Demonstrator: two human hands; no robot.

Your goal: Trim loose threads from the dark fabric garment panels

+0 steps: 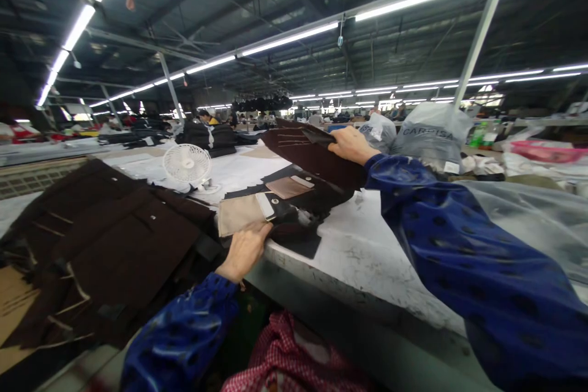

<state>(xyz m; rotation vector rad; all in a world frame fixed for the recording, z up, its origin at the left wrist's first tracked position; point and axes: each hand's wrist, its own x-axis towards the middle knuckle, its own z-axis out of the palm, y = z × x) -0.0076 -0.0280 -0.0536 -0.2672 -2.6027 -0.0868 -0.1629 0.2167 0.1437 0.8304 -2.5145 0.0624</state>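
My right hand (353, 144) is raised over the table and closed on the edge of a dark brown fabric panel (307, 150), lifting that side of it. At the table's near edge, my left hand (245, 250) has its fingers pressed together on the near edge of a beige pocket piece (241, 214) with a white label and a round button. Whether its thumb is under the cloth is hidden. Behind that lies a brown pocket piece (288, 187), also with a white label, on dark fabric layers that spread across the white tabletop (353, 229).
Left of me is a large heap of dark brown fabric pieces (128, 245). A small white fan (187, 164) stands on the table beyond. Dark folded stacks (209, 136) lie farther back. Filled plastic bags (429, 135) and a clear plastic sheet (519, 220) are at the right.
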